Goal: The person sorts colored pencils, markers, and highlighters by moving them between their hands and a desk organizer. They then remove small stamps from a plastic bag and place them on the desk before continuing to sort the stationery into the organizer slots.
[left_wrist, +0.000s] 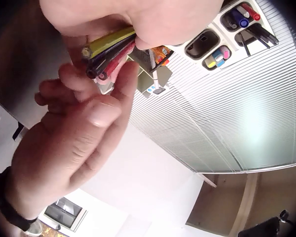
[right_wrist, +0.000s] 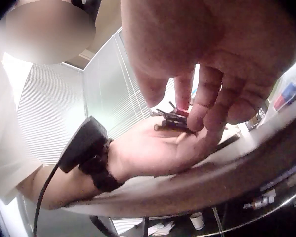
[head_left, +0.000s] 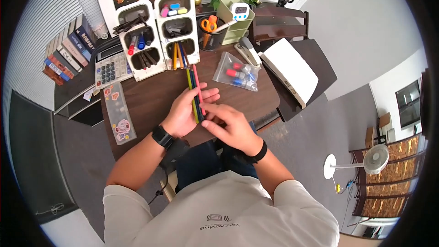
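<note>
Above the dark wooden desk [head_left: 151, 100], the left hand [head_left: 183, 114] grips a bundle of pencils and pens [head_left: 195, 92], its fingers curled round the lower half while the yellow, dark and red shafts stick out toward the far side of the desk. The right hand [head_left: 231, 126] meets the bundle's near end, its fingertips [right_wrist: 207, 111] pinching the ends against the left palm; the left wrist view shows the blunt ends [left_wrist: 96, 61] bunched together just past the left fingers.

Directly beyond the bundle's tips on the desk stand two white pen organisers [head_left: 157, 34] with markers, pencils and clips in their compartments. Right of the organisers sit a black mesh cup with orange scissors [head_left: 209, 24], a green box [head_left: 235, 20] carrying a small white timer [head_left: 240, 11], and a stapler [head_left: 247, 51]. A clear zip bag [head_left: 237, 72] of small items lies just right of the bundle. Left of the organisers are a calculator [head_left: 112, 68] and a sticker sheet [head_left: 118, 112]; a white device [head_left: 290, 71] lies off the desk's right edge.
</note>
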Demonstrator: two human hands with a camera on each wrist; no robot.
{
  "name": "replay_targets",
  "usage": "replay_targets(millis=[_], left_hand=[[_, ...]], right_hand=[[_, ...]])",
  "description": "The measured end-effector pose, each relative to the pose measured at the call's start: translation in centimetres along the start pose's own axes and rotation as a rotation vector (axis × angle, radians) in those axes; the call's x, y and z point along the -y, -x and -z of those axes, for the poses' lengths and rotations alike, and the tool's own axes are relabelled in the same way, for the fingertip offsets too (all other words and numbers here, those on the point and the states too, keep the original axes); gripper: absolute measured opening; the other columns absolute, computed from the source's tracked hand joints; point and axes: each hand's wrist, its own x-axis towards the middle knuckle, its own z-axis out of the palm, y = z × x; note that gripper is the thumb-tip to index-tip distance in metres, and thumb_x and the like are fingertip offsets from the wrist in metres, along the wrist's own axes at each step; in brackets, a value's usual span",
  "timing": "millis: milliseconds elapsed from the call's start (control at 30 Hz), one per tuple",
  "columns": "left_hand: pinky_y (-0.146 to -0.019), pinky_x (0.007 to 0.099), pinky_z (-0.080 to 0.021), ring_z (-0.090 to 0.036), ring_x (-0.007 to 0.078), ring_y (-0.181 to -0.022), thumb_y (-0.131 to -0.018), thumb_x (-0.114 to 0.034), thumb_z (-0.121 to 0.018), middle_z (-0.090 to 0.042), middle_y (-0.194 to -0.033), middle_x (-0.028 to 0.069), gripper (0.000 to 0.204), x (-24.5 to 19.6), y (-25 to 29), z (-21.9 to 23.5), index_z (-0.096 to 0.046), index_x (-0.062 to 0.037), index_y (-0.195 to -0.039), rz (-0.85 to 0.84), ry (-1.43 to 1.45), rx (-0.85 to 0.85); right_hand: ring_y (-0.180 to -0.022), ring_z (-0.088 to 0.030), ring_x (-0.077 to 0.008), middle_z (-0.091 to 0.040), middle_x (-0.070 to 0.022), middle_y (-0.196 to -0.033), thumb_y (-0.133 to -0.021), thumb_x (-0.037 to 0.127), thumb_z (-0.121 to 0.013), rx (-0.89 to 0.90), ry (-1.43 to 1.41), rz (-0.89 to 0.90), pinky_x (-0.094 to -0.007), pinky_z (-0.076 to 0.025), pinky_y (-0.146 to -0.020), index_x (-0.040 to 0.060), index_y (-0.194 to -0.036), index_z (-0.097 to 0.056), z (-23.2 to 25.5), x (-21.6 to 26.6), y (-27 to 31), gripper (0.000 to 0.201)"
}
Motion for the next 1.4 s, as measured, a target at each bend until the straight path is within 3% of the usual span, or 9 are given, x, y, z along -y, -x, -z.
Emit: replay_targets(millis=[233,467,733,800,867,900,1000,1067,1400], left_hand=[[-0.103,0.0467,-0.052,-0.059,0.0325,-0.132,-0.111,-0.031,-0.047,-0.061,-0.142,0.0209,0.038,-0.2,0.3,-0.1,-0.046,-0.0063,-0.141,0.029,-0.039,-0.012],[-0.102,0.0457,-0.052,-0.061,0.0310,-0.129,-0.111,-0.031,-0.047,-0.063,-0.138,0.0196,0.040,-0.1,0.0,0.0,-0.047,-0.0058,-0.142,0.046,-0.030,0.019],[-0.111,0.0457,-0.049,-0.063,0.0312,-0.127,-0.111,-0.034,-0.039,-0.064,-0.135,0.0204,0.042,0.1,-0.8,1.0,-0.049,-0.0055,-0.140,0.054,0.077,0.100],[-0.113,0.0457,-0.047,-0.062,0.0309,-0.128,-0.111,-0.035,-0.038,-0.063,-0.136,0.0198,0.044,0.3,-0.7,1.1,-0.048,-0.0057,-0.141,0.046,0.070,0.100],[-0.112,0.0458,-0.048,-0.063,0.0271,-0.124,-0.110,-0.034,-0.034,-0.064,-0.136,0.0143,0.047,0.1,-0.5,0.5,-0.052,-0.0029,-0.140,0.031,0.041,0.051],[-0.115,0.0467,-0.046,-0.060,0.0313,-0.131,-0.111,-0.034,-0.035,-0.060,-0.141,0.0200,0.047,0.2,-0.7,0.7,-0.046,-0.0034,-0.144,0.035,0.045,0.054],[-0.115,0.0470,-0.045,-0.060,0.0313,-0.131,-0.110,-0.032,-0.033,-0.060,-0.141,0.0203,0.046,-0.2,-0.6,0.2,-0.046,-0.0026,-0.143,0.045,0.040,0.006],[-0.114,0.0468,-0.046,-0.061,0.0310,-0.130,-0.110,-0.030,-0.031,-0.061,-0.139,0.0206,0.045,-0.2,-0.6,0.3,-0.047,-0.0024,-0.141,0.040,0.046,-0.002],[-0.115,0.0463,-0.046,-0.062,0.0295,-0.127,-0.108,-0.027,-0.036,-0.064,-0.133,0.0180,0.041,0.0,-0.5,0.2,-0.051,0.0007,-0.135,0.006,0.050,-0.010]], right_hand=[[-0.090,-0.071,-0.0183,-0.072,-0.0114,-0.110,-0.094,0.007,-0.075,-0.018,-0.037,0.049,-0.0310,-0.058,-0.077,0.0025,-0.129,-0.069,-0.5,-1.7,0.3,0.037],[-0.091,-0.071,-0.0179,-0.074,-0.0116,-0.109,-0.092,0.004,-0.076,0.045,-0.056,0.021,-0.0310,-0.058,-0.078,0.0019,-0.125,-0.071,0.4,-1.4,-0.2,0.033],[-0.085,-0.071,-0.0171,-0.075,-0.0100,-0.107,-0.092,0.005,-0.076,-0.310,0.060,0.187,-0.0304,-0.058,-0.074,0.0037,-0.121,-0.072,1.3,1.9,-2.7,0.029],[-0.090,-0.071,-0.0151,-0.076,-0.0103,-0.106,-0.095,0.004,-0.073,-0.271,0.076,0.068,-0.0291,-0.057,-0.081,-0.0009,-0.119,-0.072,1.3,1.5,-4.3,0.025],[-0.089,-0.071,-0.0137,-0.076,-0.0104,-0.106,-0.097,0.006,-0.071,-0.263,0.082,0.093,-0.0290,-0.058,-0.079,-0.0015,-0.121,-0.071,0.4,0.0,-6.4,0.025],[-0.086,-0.071,-0.0149,-0.075,-0.0113,-0.103,-0.097,0.008,-0.072,-0.258,-0.010,0.027,-0.0295,-0.058,-0.077,-0.0009,-0.122,-0.070,-0.1,-0.5,-7.3,0.027],[-0.080,-0.070,-0.0148,-0.075,-0.0124,-0.101,-0.098,0.012,-0.071,-0.242,-0.053,0.034,-0.0296,-0.057,-0.071,-0.0010,-0.125,-0.068,-1.1,-2.6,-9.4,0.030],[-0.079,-0.070,-0.0149,-0.075,-0.0130,-0.102,-0.100,0.014,-0.069,-0.197,-0.114,-0.114,-0.0290,-0.057,-0.068,-0.0013,-0.126,-0.067,-1.4,-2.6,-10.1,0.030],[-0.083,-0.071,-0.0200,-0.074,-0.0175,-0.108,-0.099,0.017,-0.069,-0.164,-0.091,-0.081,-0.0336,-0.057,-0.074,-0.0022,-0.130,-0.066,-2.1,-3.8,-11.1,0.037]])
